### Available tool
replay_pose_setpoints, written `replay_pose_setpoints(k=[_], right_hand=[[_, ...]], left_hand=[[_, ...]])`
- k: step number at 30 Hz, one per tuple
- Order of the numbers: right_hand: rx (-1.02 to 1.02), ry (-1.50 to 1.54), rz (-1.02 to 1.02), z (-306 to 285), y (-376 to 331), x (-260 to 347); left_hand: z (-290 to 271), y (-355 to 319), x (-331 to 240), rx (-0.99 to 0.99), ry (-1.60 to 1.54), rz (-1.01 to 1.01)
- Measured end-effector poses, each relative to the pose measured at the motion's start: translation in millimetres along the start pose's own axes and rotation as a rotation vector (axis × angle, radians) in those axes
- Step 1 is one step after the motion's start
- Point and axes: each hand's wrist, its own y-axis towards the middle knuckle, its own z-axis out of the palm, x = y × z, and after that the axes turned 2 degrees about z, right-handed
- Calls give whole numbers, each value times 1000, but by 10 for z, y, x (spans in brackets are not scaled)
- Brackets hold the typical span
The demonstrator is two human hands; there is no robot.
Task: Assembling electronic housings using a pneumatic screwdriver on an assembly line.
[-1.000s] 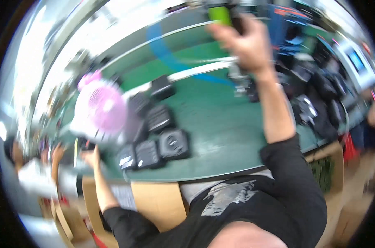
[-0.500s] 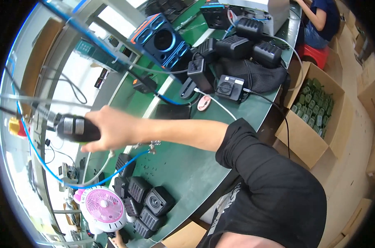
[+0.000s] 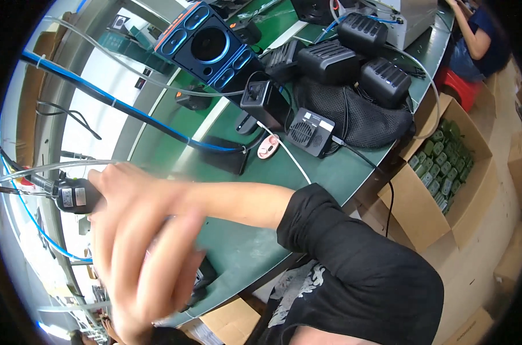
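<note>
My right hand [image 3: 118, 179] reaches across from the right, its fingers around one end of a black electric screwdriver [image 3: 74, 196] with pale labels; a cord runs from the tool's other end. The working tip is hidden. Close to the camera and smeared by motion, my left hand [image 3: 146, 253] comes up from the lower edge, overlapping the right wrist in the picture. Whether it holds anything does not show. Behind it, a small black speaker [image 3: 204, 275] is partly visible on the green bench [image 3: 255, 230].
Beyond my right arm stand a large blue-lit speaker [image 3: 209, 45], several black speaker units [image 3: 328, 60], a black mesh bag [image 3: 358, 115] and a pink round case [image 3: 268, 147]. Hoses and cables hang at left. An open carton [image 3: 422, 207] of green devices and a seated person [image 3: 476, 40] are at right.
My left hand has come into view, covering the pink fan and most of the small speakers. The right hand with the electric screwdriver has shifted left; the whole view has shifted too.
</note>
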Motion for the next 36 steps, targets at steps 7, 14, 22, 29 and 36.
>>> replay_pose_setpoints(k=[7,14,22,29,36], right_hand=[[-190,220,-299,236,56,13],[-90,203,-154,0,-90,-76],[-15,157,15,-153,-112,28],[25,113,65,23,12,-44],[-43,34,-59,213,147,-250]], left_hand=[[1948,2486,1376,445,99,82],[2879,2681,1350,837,11,169],[2941,2565,1299,643,-136,347],[2949,2599,1294,634,-198,285],[2607,2581,1554,332,-149,134]])
